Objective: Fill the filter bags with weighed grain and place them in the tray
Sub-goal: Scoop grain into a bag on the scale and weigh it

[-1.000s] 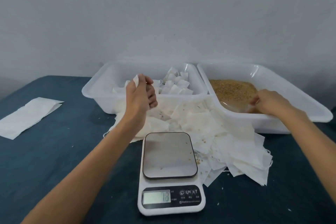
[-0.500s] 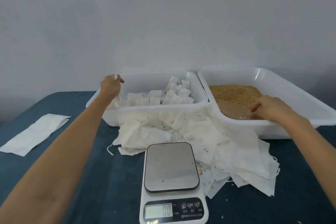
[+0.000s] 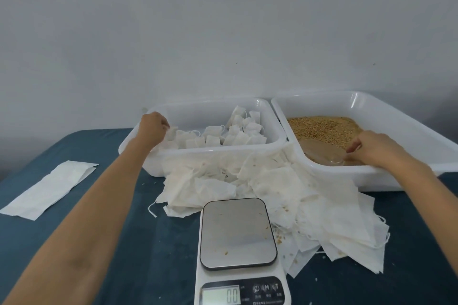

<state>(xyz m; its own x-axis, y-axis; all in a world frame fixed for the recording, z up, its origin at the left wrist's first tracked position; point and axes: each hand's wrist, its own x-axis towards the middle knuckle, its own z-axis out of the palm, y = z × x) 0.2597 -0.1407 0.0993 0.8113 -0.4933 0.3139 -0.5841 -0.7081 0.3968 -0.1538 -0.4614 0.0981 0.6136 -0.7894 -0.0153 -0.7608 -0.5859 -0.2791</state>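
Inside the left white tray (image 3: pixel 272 146), at its near-left corner, the left hand (image 3: pixel 152 127) reached over the rim with fingers curled down onto a filled filter bag (image 3: pixel 171 135), apparently pinching its top, though the fingertips were mostly hidden behind the knuckles. More filled bags (image 3: pixel 233 135) lay in a loose row across the tray floor and piled up toward the far right corner, small white pouches with drawstrings, some upright and some leaning.

Touching that tray on its right stood the grain tray (image 3: pixel 396 116), holding a bed of golden-brown grain (image 3: pixel 322 126) in its left part. The right hand (image 3: pixel 371 147) rested at that tray's near edge, fingers curled around the handle of a clear plastic scoop (image 3: pixel 322 155), whose bowl lay on the grain and looked brownish with grain inside.

Against the front walls of both trays sprawled a heap of empty filter bags (image 3: pixel 280 186), flat and crumpled, spreading to the right and toward the camera. A digital scale (image 3: pixel 238 233) stood just before the heap, its steel platter bare except for a few stray grains, its display reading 0.0. Loose grains dotted the bags beside the scale. Everything sat on a dark blue cloth-covered table (image 3: pixel 124 242). Well apart at the left lay a flat folded white sheet (image 3: pixel 49 190). A plain pale wall (image 3: pixel 223 20) rose behind the trays.
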